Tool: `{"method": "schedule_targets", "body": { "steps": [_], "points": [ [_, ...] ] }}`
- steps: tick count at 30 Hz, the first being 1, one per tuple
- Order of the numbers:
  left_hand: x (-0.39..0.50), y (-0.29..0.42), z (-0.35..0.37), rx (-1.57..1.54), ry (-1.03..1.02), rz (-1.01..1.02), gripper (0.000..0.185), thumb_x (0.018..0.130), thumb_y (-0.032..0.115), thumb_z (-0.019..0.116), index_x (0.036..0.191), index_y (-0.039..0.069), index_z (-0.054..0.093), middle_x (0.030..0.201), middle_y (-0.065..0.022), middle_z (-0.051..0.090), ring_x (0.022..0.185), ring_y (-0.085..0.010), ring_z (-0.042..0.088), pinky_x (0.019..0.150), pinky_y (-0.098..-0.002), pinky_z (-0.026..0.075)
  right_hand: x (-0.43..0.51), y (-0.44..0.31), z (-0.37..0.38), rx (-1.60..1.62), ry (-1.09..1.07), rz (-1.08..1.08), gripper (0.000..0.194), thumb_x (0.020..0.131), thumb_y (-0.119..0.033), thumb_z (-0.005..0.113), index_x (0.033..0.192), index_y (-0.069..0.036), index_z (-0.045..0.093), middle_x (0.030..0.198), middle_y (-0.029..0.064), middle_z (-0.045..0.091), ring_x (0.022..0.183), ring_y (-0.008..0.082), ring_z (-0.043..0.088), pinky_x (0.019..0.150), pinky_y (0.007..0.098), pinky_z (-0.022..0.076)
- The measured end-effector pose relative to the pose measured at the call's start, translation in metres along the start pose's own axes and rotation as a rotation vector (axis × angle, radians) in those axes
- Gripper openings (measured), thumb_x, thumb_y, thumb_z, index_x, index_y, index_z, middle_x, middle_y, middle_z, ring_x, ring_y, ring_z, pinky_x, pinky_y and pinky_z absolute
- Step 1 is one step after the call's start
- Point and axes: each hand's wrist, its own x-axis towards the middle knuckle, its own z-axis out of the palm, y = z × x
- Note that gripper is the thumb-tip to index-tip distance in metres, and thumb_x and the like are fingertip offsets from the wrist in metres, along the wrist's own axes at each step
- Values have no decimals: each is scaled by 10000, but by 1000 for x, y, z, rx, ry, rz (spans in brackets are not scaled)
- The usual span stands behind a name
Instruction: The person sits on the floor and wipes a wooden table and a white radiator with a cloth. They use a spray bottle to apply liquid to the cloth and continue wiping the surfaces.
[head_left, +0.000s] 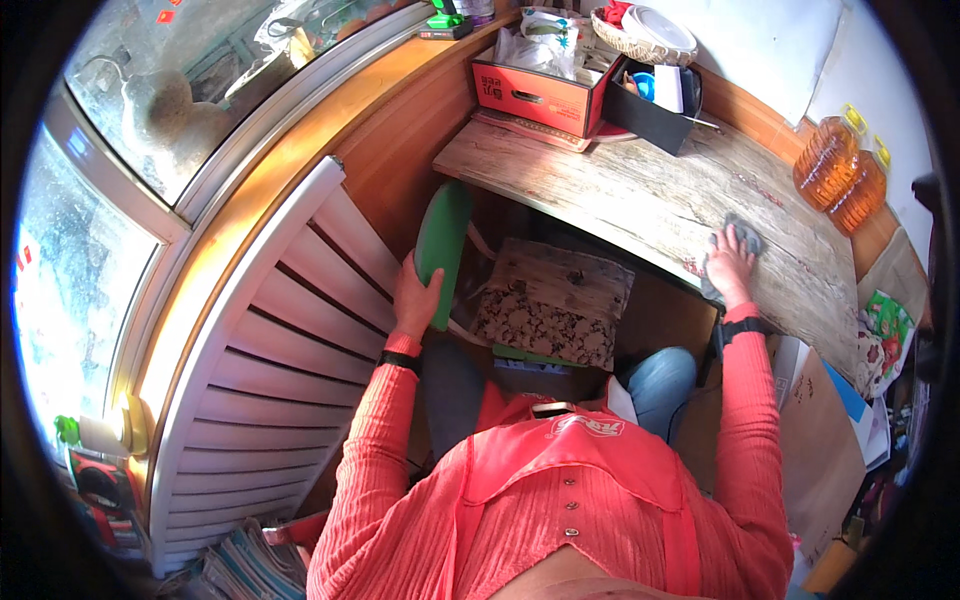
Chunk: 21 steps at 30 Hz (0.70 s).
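Observation:
My left hand (418, 300) grips a flat green board or tray (444, 251) by its lower left side, tilted on edge between the white radiator and the desk. Fingers spread, my right hand (729, 259) lies on a dark grey cloth (744, 234) that rests on the wood-grain desk top (645, 187). Part of the cloth shows beyond the fingertips and part beside the wrist. Small reddish marks show on the desk surface near the cloth. Below the desk edge, a patterned cloth or mat (559, 300) lies over something that I cannot make out.
A red cardboard box (534, 101) and a black box (651, 112) stand on the desk's far end, a wicker basket (641, 49) behind them. Two oil bottles (840, 169) stand at the right. A white radiator (277, 352) borders the left. Cardboard (817, 442) leans at the lower right.

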Motion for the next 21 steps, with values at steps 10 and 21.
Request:
{"method": "schedule_targets", "body": {
  "steps": [10, 21],
  "points": [
    [-6, 5, 8, 101, 58, -132, 465, 943, 292, 623, 1355, 121, 491, 1183, -220, 656, 1054, -445, 630, 863, -519, 505, 11, -199, 11, 32, 127, -432, 617, 1017, -469, 403, 1497, -83, 437, 1619, 136, 319, 1455, 465, 310, 1182, 632, 187],
    [-7, 11, 8, 94, 82, -104, 461, 948, 279, 620, 1352, 100, 488, 1190, -212, 656, 1051, -428, 635, 858, -510, 509, 46, -358, 13, 113, -29, -549, 625, 987, -423, 463, 1494, -60, 440, 1644, 152, 261, 1473, 509, 230, 1179, 637, 159]
  ]
}}
